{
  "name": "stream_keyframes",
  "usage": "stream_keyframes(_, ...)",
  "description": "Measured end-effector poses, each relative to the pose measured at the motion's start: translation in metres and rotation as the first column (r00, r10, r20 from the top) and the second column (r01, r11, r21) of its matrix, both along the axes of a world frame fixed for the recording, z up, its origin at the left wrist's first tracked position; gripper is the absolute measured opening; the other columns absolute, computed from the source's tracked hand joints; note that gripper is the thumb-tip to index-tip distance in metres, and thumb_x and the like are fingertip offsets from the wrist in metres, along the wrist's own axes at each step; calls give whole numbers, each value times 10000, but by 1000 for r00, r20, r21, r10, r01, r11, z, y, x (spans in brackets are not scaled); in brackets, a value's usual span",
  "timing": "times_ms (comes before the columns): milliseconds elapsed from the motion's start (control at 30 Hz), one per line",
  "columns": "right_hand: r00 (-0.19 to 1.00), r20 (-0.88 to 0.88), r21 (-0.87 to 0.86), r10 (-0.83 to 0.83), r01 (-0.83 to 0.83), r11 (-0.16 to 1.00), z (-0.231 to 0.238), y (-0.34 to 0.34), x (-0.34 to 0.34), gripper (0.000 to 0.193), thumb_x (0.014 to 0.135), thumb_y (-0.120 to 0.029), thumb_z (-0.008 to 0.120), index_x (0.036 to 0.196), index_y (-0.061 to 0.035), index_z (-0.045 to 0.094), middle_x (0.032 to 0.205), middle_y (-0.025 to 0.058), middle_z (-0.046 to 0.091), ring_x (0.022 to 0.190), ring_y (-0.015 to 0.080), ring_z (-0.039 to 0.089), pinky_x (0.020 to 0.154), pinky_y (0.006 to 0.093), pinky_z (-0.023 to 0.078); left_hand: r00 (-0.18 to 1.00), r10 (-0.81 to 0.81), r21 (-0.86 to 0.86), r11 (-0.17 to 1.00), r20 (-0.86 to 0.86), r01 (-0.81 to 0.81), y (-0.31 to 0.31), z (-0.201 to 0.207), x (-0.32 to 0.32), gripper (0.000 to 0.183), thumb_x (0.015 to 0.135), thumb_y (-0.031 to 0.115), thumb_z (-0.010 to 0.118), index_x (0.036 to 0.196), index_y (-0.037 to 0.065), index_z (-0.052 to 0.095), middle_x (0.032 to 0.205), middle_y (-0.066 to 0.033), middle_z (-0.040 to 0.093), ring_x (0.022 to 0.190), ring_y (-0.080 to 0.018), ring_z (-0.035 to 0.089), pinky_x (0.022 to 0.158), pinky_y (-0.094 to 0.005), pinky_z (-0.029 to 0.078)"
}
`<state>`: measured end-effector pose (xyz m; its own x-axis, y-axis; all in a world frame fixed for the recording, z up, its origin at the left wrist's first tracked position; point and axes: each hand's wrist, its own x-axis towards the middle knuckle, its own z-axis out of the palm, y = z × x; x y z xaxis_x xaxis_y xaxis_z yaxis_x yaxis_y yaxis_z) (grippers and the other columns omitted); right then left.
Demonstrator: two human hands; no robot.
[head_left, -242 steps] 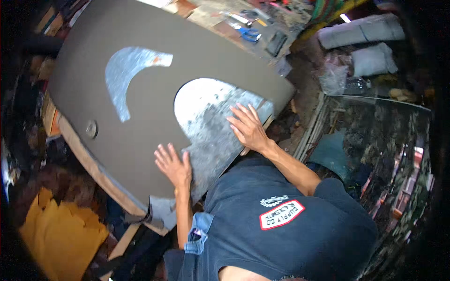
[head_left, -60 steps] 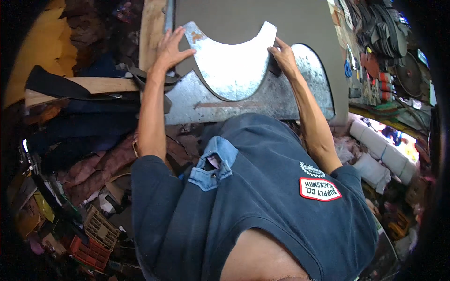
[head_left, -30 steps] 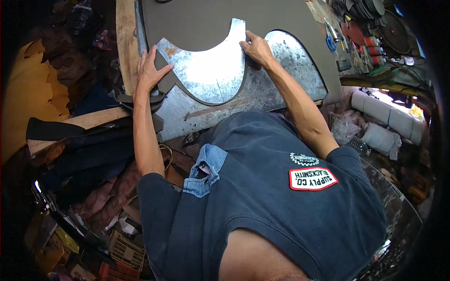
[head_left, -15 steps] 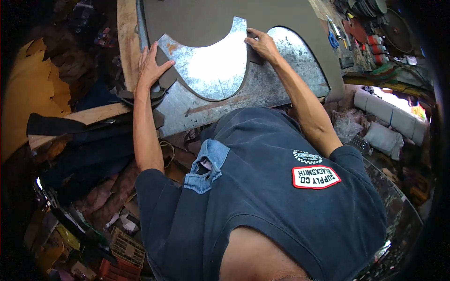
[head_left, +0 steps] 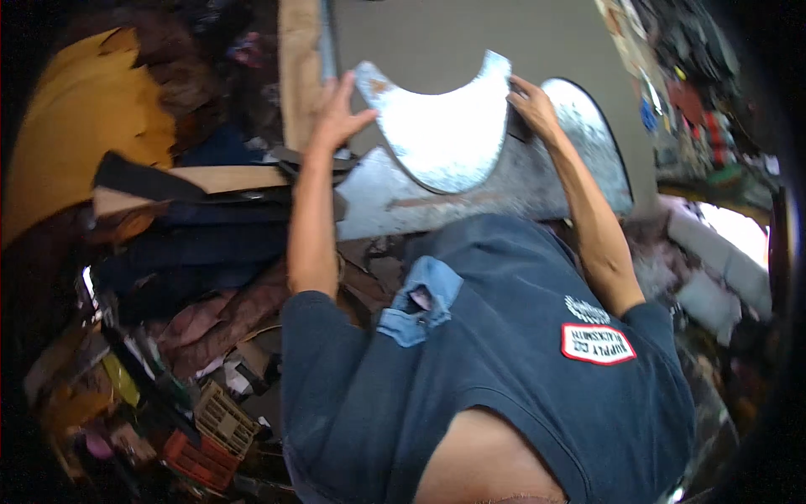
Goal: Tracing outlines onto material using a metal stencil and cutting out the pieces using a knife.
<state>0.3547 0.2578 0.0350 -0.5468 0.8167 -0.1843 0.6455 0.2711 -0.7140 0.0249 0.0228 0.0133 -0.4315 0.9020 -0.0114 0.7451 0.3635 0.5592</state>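
A shiny curved metal template (head_left: 441, 139), scooped out along its far side, lies over a larger metal sheet (head_left: 361, 197) and grey-brown sheet material (head_left: 420, 42). My left hand (head_left: 336, 122) is at the template's left horn. Its fingers stretch forward, and the thumb, spread apart, touches the edge. On the opposite edge my right hand (head_left: 536, 107) has its index finger and thumb closed at the right horn; its other fingers are partly hidden. A second rounded metal piece (head_left: 592, 139) lies right of that hand. Glare and motion blur hide the template's surface detail.
A wooden plank (head_left: 298, 76) borders the work surface on the left, and another board (head_left: 231, 178) juts out below it. Yellow hide-like material (head_left: 88, 126) hangs far left. Blue-handled scissors (head_left: 646, 113) and other tools lie right. Plastic crates (head_left: 225, 420) sit lower left.
The whole view has shifted, so the hands, template and my body appear further right and slightly lower. Both hands stay at the same edges of the template.
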Motion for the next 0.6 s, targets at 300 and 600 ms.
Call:
stream_keyframes(300,1000,-22,39,-9,10,999,8,-2,6,482,882,-196,622,1330,-26,569,1254,241,621,1161,342,611,998,368,466,1000,-9,0,1000,2,9,4,15,13,1064,689,551,783,1504,56,310,1522,-222,344,1464,-356,205,1189,-438,170)
stream_keyframes(600,988,-136,-62,-67,60,996,-2,-7,1,451,872,-178,580,1304,-53,596,1245,188,643,1143,292,626,1002,355,470,997,-42,88,995,57,37,1,3,4,964,697,421,833,1478,103,366,1498,-237,374,1418,-399,293,1142,-463,270)
